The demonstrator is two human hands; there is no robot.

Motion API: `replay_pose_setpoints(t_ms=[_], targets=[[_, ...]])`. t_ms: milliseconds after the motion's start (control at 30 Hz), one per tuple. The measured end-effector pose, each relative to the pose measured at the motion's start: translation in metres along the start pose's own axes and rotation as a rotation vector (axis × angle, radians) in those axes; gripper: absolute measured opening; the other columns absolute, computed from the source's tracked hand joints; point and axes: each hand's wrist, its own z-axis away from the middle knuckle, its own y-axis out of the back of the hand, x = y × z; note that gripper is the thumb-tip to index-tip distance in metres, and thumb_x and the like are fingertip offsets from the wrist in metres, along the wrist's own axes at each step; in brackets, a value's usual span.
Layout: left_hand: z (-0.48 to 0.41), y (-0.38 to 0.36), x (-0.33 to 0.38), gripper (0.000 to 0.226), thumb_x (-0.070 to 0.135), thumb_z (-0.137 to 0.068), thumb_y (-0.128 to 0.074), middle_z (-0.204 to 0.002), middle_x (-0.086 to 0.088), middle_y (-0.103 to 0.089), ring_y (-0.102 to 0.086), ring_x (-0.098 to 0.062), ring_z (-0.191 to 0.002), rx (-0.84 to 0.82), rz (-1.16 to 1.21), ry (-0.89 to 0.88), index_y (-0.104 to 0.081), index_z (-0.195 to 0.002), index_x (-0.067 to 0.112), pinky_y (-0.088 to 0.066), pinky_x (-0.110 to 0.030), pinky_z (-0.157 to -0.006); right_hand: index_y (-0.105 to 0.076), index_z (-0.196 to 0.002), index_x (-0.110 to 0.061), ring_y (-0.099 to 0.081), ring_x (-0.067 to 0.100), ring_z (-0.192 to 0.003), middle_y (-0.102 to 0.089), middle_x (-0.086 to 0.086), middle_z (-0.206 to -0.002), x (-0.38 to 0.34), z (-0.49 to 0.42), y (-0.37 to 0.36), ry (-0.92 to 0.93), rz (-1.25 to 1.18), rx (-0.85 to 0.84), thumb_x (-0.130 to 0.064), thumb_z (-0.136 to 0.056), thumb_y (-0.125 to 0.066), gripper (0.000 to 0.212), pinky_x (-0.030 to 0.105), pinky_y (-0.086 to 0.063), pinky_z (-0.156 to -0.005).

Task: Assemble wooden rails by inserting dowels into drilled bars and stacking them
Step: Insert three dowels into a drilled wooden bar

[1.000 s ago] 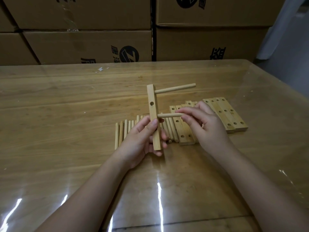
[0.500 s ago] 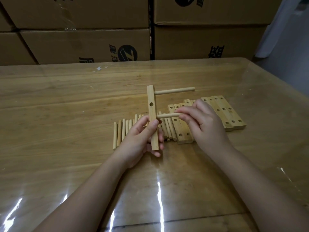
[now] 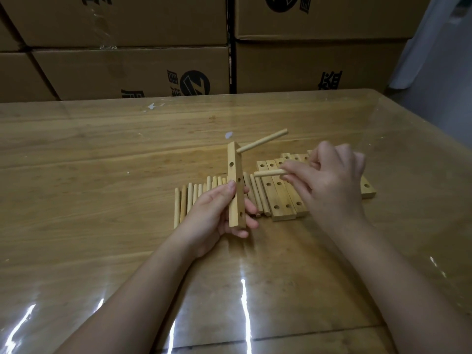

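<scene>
On my right hand [image 3: 329,180], the fingertips [image 3: 290,165] pinched the second dowel [image 3: 268,172] by its far end. Its tip had been at the middle hole half a second before, but it had drawn back and hung just beside the bar, not touching. My left hand [image 3: 214,215] gripped the drilled bar [image 3: 234,159] upright above the table [image 3: 102,175], with the first dowel [image 3: 263,140] seated in its top hole. The second insertion wasn't done, I judged, and needed re-aiming.
</scene>
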Motion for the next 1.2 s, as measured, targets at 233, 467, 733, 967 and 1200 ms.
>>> replay_pose_setpoints(t_ms=[233, 467, 733, 967, 1200], targets=[[0.000, 0.002, 0.001, 0.046, 0.044, -0.083, -0.057, -0.095, -0.014, -0.072, -0.072, -0.026, -0.084, -0.026, 0.048, -0.007, -0.054, -0.114, 0.009, -0.058, -0.032, -0.062, -0.065, -0.093, -0.027, -0.062, 0.004, -0.084, -0.067, -0.009, -0.085, -0.023, 0.000, 0.002, -0.501, -0.944, -0.241, -0.022, -0.087, -0.058, 0.010, 0.021, -0.050, -0.075], [0.000, 0.000, 0.000, 0.054, 0.039, -0.087, -0.057, -0.096, -0.006, -0.068, -0.069, -0.026, -0.092, -0.084, 0.059, 0.003, -0.052, -0.129, 0.005, -0.059, -0.037, -0.072, -0.068, -0.097, -0.015, -0.065, 0.002, -0.079, -0.073, -0.002, -0.084, -0.030, 0.002, 0.001, -0.562, -1.298, -0.333, -0.014, -0.090, -0.056, 0.014, 0.012, -0.047, -0.068], [0.002, -0.001, 0.002, 0.039, 0.043, -0.083, -0.068, -0.098, -0.008, -0.070, -0.070, -0.026, -0.091, -0.084, 0.058, -0.008, -0.066, -0.114, 0.019, -0.059, -0.038, -0.074, -0.068, -0.099, -0.011, -0.067, 0.009, -0.082, -0.073, 0.002, -0.086, -0.029, 0.003, -0.002, -0.572, -1.323, -0.342, -0.012, -0.090, -0.056, 0.015, 0.015, -0.049, -0.070], [0.002, -0.001, 0.001, 0.031, 0.036, -0.085, -0.064, -0.098, -0.010, -0.071, -0.071, -0.026, -0.090, -0.068, 0.024, -0.015, -0.068, -0.112, 0.022, -0.058, -0.035, -0.073, -0.068, -0.098, -0.009, -0.068, 0.010, -0.083, -0.073, 0.002, -0.086, -0.026, 0.004, -0.006, -0.530, -1.296, -0.354, -0.011, -0.089, -0.056, 0.015, 0.016, -0.050, -0.072], [0.002, -0.002, 0.000, 0.031, 0.033, -0.084, -0.062, -0.097, -0.012, -0.071, -0.071, -0.027, -0.089, -0.037, -0.013, -0.025, -0.067, -0.112, 0.019, -0.058, -0.034, -0.069, -0.067, -0.098, -0.005, -0.068, 0.013, -0.083, -0.073, 0.004, -0.085, -0.028, 0.006, -0.009, -0.604, -1.335, -0.363, -0.010, -0.090, -0.055, 0.015, 0.017, -0.051, -0.072]])
